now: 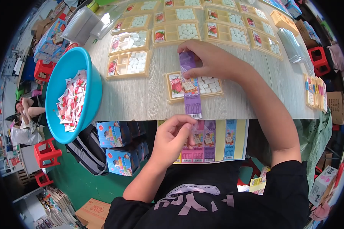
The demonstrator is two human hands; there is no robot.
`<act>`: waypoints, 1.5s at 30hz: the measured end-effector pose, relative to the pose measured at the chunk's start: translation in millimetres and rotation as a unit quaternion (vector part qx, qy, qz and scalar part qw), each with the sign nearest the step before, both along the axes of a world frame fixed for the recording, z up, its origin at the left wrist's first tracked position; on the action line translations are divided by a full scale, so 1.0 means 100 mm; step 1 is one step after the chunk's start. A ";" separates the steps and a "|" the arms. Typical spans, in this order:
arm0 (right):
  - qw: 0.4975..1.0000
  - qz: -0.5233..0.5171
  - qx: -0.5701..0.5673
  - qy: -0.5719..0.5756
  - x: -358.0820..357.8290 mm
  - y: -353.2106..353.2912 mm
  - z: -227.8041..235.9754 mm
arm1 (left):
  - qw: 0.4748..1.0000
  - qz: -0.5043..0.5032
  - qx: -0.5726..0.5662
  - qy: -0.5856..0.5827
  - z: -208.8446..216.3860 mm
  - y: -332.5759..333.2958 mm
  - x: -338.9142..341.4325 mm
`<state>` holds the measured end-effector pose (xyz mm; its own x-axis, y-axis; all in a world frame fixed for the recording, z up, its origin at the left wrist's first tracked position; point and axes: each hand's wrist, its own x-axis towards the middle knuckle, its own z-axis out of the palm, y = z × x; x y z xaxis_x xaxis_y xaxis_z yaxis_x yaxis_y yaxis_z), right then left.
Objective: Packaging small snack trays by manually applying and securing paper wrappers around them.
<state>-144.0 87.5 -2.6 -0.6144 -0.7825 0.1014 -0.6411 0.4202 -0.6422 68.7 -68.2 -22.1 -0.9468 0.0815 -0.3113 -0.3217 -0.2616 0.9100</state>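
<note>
One glossy purple printed strip (192, 100) lies across a cream plastic tray of white pieces (176, 99), seemingly not fastened yet. At twelve o'clock, the right hand (214, 59) pinches the strip's far end between its fingers; at seven, the left hand (172, 139) is curled, its grip unclear. From ten to two, filled cream trays (172, 29) show no strip. Unused strips remain on a pale-yellow sheet (239, 139) at five.
</note>
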 end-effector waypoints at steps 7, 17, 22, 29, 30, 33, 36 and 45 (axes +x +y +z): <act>1.000 -0.005 0.017 -0.002 0.33 0.12 0.07 | 0.996 -0.039 0.082 0.018 -0.29 -0.09 0.27; 0.999 -0.018 0.020 0.038 0.90 0.22 0.06 | 0.978 0.102 0.173 -0.048 -0.30 0.09 0.22; 0.999 -0.020 -0.003 0.049 1.11 0.23 0.02 | 0.984 0.116 0.119 -0.061 -0.33 0.14 0.21; 0.997 -0.044 -0.055 0.016 1.20 0.31 0.04 | 1.000 0.005 0.003 -0.002 -0.25 0.05 0.25; 0.983 -0.066 -0.092 -0.144 1.21 0.34 0.07 | 1.000 -0.015 -0.003 -0.001 -0.23 0.02 0.28; 0.926 -0.089 -0.162 -0.328 1.26 0.40 0.06 | 0.999 -0.040 0.023 0.012 -0.23 -0.06 0.34; 0.901 -0.086 -0.185 -0.384 1.33 0.43 0.03 | 0.998 -0.052 0.016 0.033 -0.25 -0.14 0.37; 0.812 0.020 -0.247 -0.529 1.60 0.40 -0.09 | 0.937 -0.050 -0.049 0.343 -0.20 -0.12 0.28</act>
<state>16.4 127.6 -11.9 -0.5371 -0.8284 -0.1591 0.3716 -0.0631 -0.9262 96.4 -79.8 -42.3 -0.9159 0.1833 0.3571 0.3291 -0.1664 0.9295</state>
